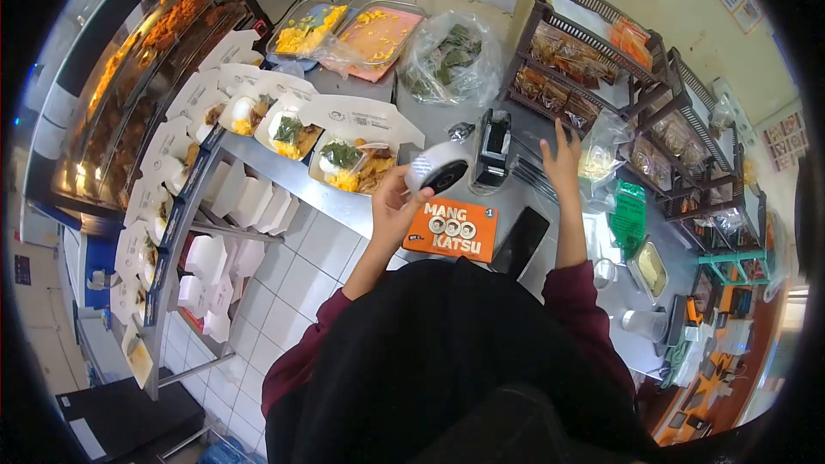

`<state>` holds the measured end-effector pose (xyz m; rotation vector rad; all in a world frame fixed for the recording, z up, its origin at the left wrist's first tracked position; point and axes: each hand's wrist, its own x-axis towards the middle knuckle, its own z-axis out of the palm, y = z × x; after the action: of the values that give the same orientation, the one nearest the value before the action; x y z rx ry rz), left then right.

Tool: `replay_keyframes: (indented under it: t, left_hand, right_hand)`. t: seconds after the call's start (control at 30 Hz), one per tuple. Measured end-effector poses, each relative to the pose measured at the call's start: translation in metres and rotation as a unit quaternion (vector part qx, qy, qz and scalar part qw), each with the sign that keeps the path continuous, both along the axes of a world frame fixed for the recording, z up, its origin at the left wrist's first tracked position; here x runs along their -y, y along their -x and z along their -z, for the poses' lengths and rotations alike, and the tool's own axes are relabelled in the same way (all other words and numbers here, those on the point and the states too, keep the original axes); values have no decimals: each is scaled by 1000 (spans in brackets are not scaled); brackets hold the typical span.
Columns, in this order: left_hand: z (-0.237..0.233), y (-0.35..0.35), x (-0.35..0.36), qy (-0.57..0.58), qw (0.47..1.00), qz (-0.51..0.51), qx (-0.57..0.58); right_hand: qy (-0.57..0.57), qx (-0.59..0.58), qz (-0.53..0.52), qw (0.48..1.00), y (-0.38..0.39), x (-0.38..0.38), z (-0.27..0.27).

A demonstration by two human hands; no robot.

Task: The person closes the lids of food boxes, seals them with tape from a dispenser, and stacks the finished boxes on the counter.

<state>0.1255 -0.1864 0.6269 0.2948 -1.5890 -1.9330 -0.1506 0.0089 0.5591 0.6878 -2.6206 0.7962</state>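
Note:
Between the thumb and fingers of my left hand [397, 206] is a roll of white tape [436, 165] with a black core, held above the metal counter. My right hand [563, 159] is raised over the counter's right part with its fingers apart and nothing in them. A black tape dispenser [492, 148] stands between the two hands. An orange box [451, 229] marked "MANG KATSU" lies below the tape roll, with a black phone [521, 241] beside it on the right.
Open food boxes [296, 133] line the counter's left side, near a glass display case [146, 60]. Trays of yellow food [378, 34] and a plastic bag of leaves [451, 56] sit at the back. Brown baskets [593, 51] hold packets at the right.

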Motion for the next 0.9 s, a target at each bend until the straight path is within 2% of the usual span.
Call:
replay_keyframes:
  t: [0.07, 0.1, 0.13, 0.2, 0.27, 0.37, 0.47, 0.57, 0.7, 0.8, 0.9]
  left_hand:
    - [2, 3, 7, 170, 984, -43, 21]
    - [-6, 5, 10, 266, 961, -64, 22]
    - [-12, 8, 12, 360, 929, -82, 23]
    - [-19, 16, 14, 397, 914, -80, -12]
    - [-23, 20, 15, 439, 896, -65, -24]
    - [-42, 21, 13, 423, 906, -19, 18]
    - [-38, 16, 10, 365, 930, 15, 41]
    - [-19, 20, 2, 205, 978, 32, -9]
    - [-17, 21, -3, 111, 992, 59, -10]
    - [-17, 21, 2, 78, 992, 101, -16]
    - [-21, 24, 11, -15, 984, 175, -17]
  right_hand:
    - [132, 12, -116, 984, -41, 10, -64]
    - [208, 145, -198, 947, -63, 18, -88]
    - [279, 272, -272, 880, -84, 25, -106]
    - [260, 208, -386, 860, -116, 38, -133]
    - [239, 185, -403, 864, -129, 51, -137]
    - [225, 166, -415, 866, -126, 54, -127]
    - [233, 126, -421, 867, -123, 52, -122]
    - [264, 95, -389, 877, -130, 53, -121]
    - [275, 86, -333, 898, -139, 55, -127]
    - [275, 105, -312, 903, -146, 52, -135]
    - [231, 200, -362, 880, -144, 35, -150]
